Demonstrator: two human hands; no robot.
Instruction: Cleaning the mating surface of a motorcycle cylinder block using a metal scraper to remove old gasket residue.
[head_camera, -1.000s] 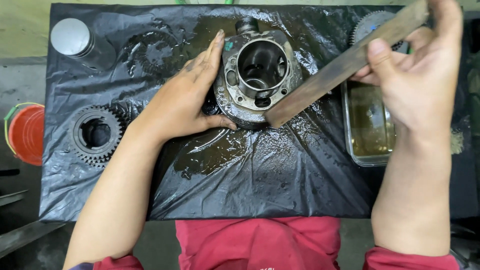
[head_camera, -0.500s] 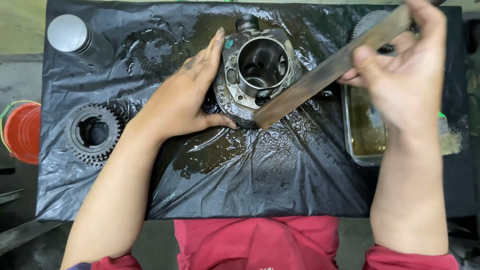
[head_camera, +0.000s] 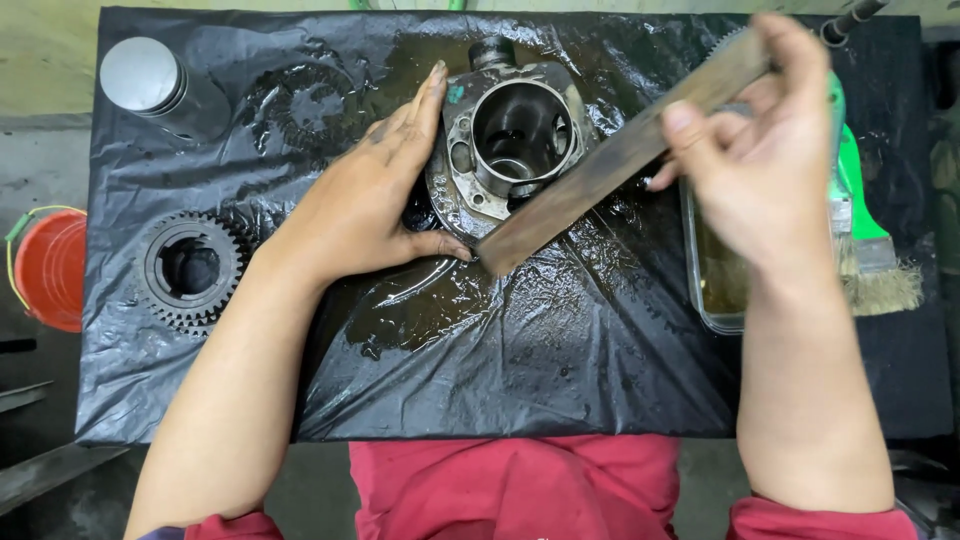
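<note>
Bracing the oily metal housing (head_camera: 515, 140), the left hand (head_camera: 365, 205) lay flat against its side, fingers together. The right hand (head_camera: 765, 165) had its fingers clamped on a wooden bar (head_camera: 620, 160), whose lower end touched the housing's rim.

Oily black plastic sheet (head_camera: 560, 380) covers grey concrete floor (head_camera: 50, 150).
</note>
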